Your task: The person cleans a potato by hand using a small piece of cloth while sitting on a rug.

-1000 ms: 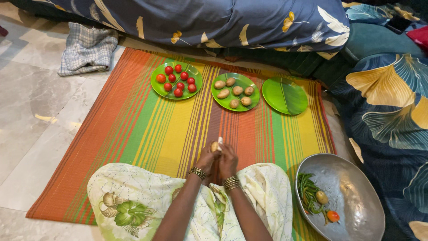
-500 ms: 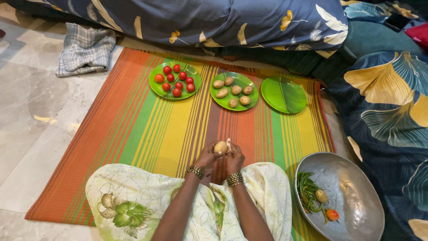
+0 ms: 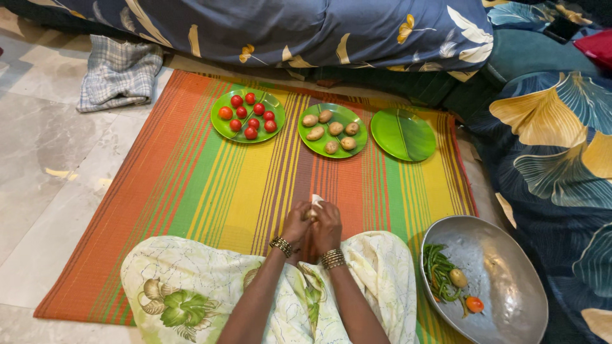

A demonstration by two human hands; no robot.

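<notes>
My left hand (image 3: 295,223) and my right hand (image 3: 327,224) are pressed together over the striped mat (image 3: 210,185), both closed around one small potato (image 3: 310,215) that is mostly hidden. A bit of white cloth (image 3: 316,200) sticks up above the fingers. Both wrists wear bangles. Farther away on the mat stand three green plates: the left plate (image 3: 220,125) holds several red tomatoes (image 3: 250,116), the middle plate (image 3: 308,145) holds several potatoes (image 3: 330,130), the right plate (image 3: 403,134) holds nothing.
A large metal bowl (image 3: 503,280) at my right holds green beans, a potato and a tomato. A checked cloth (image 3: 118,71) lies on the marble floor at far left. Blue floral bedding (image 3: 306,28) borders the mat's far and right sides.
Half a second ago the potato showed plainly between my fingertips; now both hands have closed over it and it is nearly covered. The white cloth still pokes out above.
</notes>
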